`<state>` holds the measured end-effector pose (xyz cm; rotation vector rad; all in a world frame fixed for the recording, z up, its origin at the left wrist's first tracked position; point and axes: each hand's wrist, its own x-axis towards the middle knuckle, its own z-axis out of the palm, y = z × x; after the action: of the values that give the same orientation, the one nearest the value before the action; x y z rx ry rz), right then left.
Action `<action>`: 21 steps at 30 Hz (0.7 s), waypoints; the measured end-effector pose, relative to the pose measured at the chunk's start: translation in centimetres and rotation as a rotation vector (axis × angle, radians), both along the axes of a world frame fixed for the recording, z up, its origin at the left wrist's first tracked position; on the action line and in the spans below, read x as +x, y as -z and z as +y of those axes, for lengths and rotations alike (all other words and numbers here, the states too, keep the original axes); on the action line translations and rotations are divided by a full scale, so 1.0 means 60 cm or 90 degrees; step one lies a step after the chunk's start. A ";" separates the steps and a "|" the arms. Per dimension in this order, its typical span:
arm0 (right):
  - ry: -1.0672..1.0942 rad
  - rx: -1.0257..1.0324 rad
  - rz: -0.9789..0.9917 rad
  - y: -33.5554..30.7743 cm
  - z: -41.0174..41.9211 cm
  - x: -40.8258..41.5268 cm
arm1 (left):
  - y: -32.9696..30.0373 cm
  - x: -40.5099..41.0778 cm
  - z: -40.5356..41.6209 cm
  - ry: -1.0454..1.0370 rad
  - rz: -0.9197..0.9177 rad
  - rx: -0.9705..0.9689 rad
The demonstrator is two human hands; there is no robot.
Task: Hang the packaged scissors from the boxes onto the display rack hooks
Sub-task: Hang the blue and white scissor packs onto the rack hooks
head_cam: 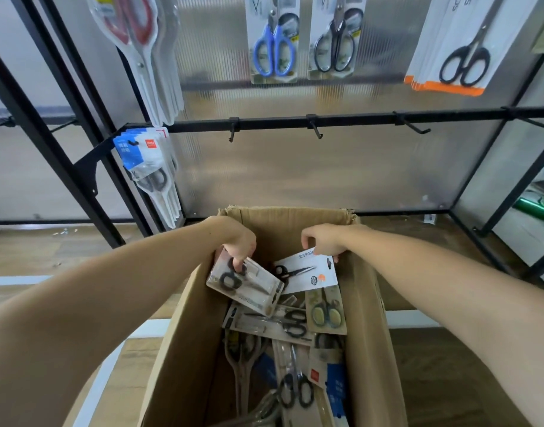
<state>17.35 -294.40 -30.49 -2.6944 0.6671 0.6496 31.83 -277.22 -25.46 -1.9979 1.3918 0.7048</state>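
Note:
An open cardboard box [367, 328] stands on the floor below me, filled with several packaged scissors [292, 325]. My left hand [238, 241] grips a clear blister pack of black-handled scissors [249, 286] at the box's far left. My right hand [324, 240] pinches the top edge of a white carded pack marked SCISSORS [307, 272] at the far right. Both packs are lifted above the pile. The black rack bar [351, 120] ahead carries bare hooks [232, 131], [315, 129], [414, 126].
Hung packs fill the upper row: red-handled [135, 29], blue-handled [274, 50], black-handled [335, 47] and white-orange cards [455, 53]. A blue-labelled stack [147, 167] hangs at lower left. Black frame posts [49, 143] stand on both sides. Wooden floor surrounds the box.

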 end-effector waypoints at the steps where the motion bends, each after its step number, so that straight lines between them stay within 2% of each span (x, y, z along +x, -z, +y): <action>1: 0.006 0.030 -0.020 0.001 0.001 0.002 | -0.001 0.005 0.001 -0.014 0.017 -0.011; 5: 0.029 0.114 -0.112 0.000 0.010 0.014 | -0.006 0.013 0.005 -0.055 0.068 -0.054; 10: 0.044 0.277 -0.154 -0.011 0.028 0.032 | 0.014 -0.011 0.001 -0.040 0.037 0.004; 16: 0.060 0.189 -0.344 -0.008 0.044 0.043 | 0.066 -0.020 0.015 -0.066 -0.033 -0.003; 21: 0.015 0.110 -0.356 -0.010 0.045 0.046 | 0.081 -0.023 0.015 -0.056 -0.029 0.002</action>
<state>20.12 -291.68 -29.91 -2.5209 0.4637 -0.0644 30.44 -276.32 -30.31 -2.0700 1.2815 0.6947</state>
